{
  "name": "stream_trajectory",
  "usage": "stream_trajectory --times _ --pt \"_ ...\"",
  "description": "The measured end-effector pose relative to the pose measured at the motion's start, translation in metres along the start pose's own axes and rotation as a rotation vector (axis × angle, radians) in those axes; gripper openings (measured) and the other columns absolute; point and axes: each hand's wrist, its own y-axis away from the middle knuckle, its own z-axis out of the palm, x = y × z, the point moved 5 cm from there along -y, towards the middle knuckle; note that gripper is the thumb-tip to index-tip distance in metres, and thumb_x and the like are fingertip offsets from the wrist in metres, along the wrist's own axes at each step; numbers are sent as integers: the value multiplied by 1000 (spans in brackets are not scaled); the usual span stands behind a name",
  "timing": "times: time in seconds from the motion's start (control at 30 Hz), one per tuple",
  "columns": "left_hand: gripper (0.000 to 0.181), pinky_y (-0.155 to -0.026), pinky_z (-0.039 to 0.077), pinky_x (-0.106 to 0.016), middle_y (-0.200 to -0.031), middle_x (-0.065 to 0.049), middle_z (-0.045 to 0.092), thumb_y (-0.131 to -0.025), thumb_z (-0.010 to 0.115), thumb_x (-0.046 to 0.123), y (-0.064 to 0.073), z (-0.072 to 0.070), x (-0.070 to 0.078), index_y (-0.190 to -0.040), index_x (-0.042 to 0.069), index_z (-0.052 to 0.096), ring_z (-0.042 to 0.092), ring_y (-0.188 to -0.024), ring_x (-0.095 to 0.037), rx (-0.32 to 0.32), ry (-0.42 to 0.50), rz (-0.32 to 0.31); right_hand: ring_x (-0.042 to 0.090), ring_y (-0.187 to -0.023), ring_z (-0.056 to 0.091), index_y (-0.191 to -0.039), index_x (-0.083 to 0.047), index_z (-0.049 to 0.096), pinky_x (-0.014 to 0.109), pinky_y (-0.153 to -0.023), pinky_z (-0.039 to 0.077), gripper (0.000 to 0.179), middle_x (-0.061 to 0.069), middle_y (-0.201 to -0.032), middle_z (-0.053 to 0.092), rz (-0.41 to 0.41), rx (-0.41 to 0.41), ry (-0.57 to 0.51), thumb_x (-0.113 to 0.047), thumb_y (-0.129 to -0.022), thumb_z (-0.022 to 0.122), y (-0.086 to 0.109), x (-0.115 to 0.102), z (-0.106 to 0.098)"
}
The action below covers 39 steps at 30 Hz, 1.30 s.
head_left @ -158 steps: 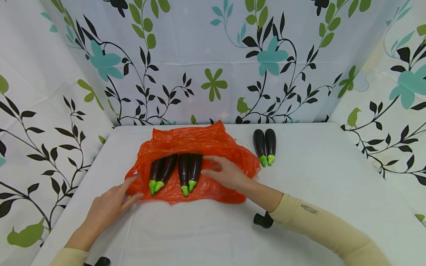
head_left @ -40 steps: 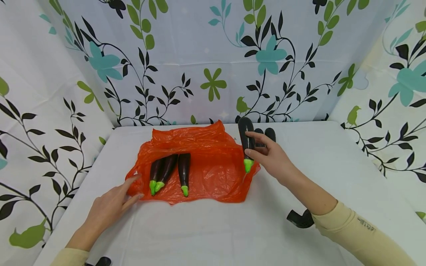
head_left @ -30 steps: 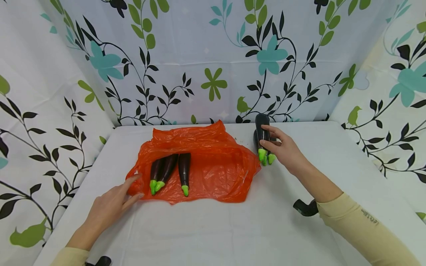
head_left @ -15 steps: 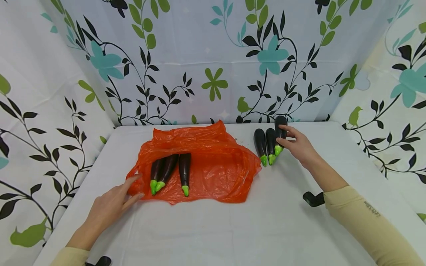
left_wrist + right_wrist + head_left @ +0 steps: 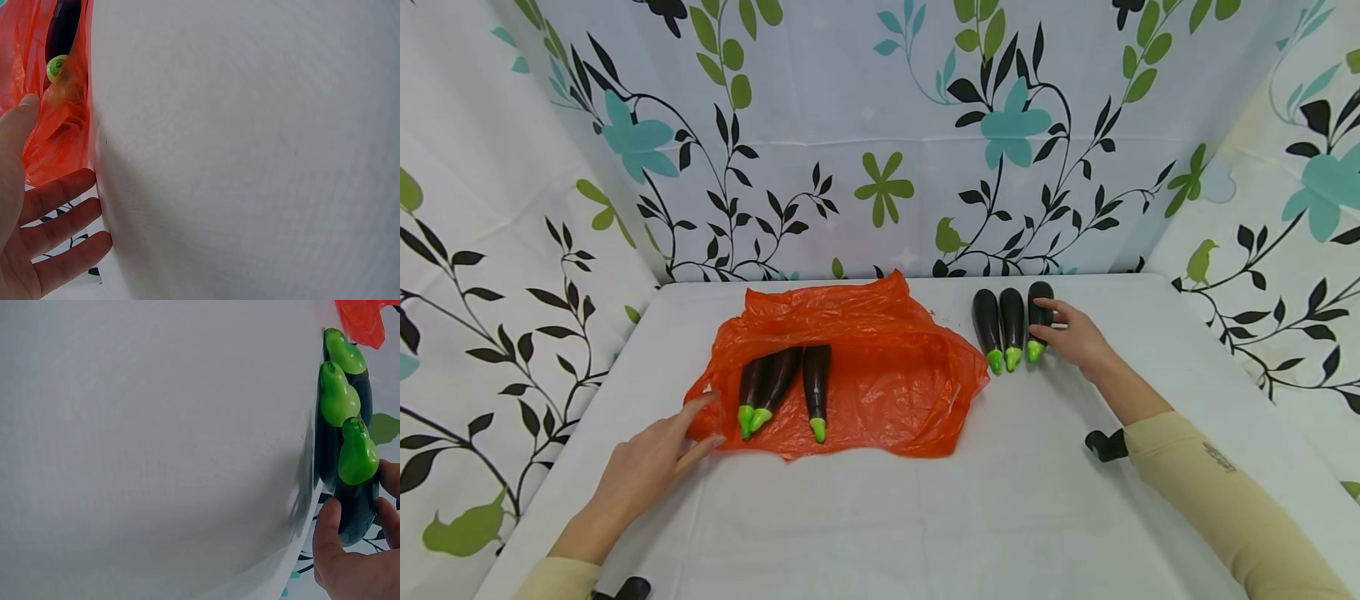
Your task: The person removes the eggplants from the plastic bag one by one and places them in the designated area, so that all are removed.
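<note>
In the head view my right hand (image 5: 1078, 337) pinches a dark eggplant (image 5: 1040, 298) with a bright green cap, at the table's back right. Thumb and fingers lie on either side of it in the right wrist view. Two more eggplants, one (image 5: 986, 321) and another (image 5: 1012, 318), lie side by side just left of it. Three eggplants lie in the mouth of a red plastic bag (image 5: 895, 408): a single one (image 5: 816, 379) and a touching pair (image 5: 778, 379). My left hand (image 5: 643, 462) rests at the bag's left edge, thumb touching the plastic, its other fingers straight and spread (image 5: 59, 234).
A white cloth covers the table (image 5: 865, 533). Behind and at both sides hangs a leaf-patterned curtain (image 5: 805, 108). Black devices are on both wrists, one (image 5: 1107, 446) under the right forearm and one (image 5: 632, 588) at the left.
One eggplant has left the bag in my right hand, moved right past the two outside, and is lowered onto the table beside them. My left hand has stayed at the bag.
</note>
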Motion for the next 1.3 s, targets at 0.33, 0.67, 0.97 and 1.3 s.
stream_trajectory --times 0.33,0.67,0.97,1.3 --pt "62 -50 49 -41 -74 1 55 -91 65 48 0 0 0 -141 20 43 57 -69 -21 5 4 3 47 -134 31 -155 -12 25 58 -102 35 63 33 -149 27 29 -37 39 -25 -101 55 -4 4 5" --pt "62 -52 51 -42 -74 1 55 -90 66 47 -1 -1 0 -141 19 43 57 -70 -20 -1 5 4 48 -137 27 -154 -11 27 60 -104 33 62 32 -153 22 23 -34 56 -23 -100 56 -6 5 8" --pt "63 -53 52 -42 -75 1 56 -90 66 48 -1 -2 1 -141 18 43 57 -71 -20 -3 1 6 47 -137 28 -154 -11 28 59 -103 35 61 31 -153 23 11 -38 44 -21 -100 55 -4 4 9" --pt "64 -54 52 -44 -76 0 57 -90 65 49 -2 0 0 -142 19 43 59 -73 -22 -18 1 -4 47 -137 28 -154 -11 27 59 -103 36 62 29 -153 23 14 -37 36 -22 -100 56 -4 4 9"
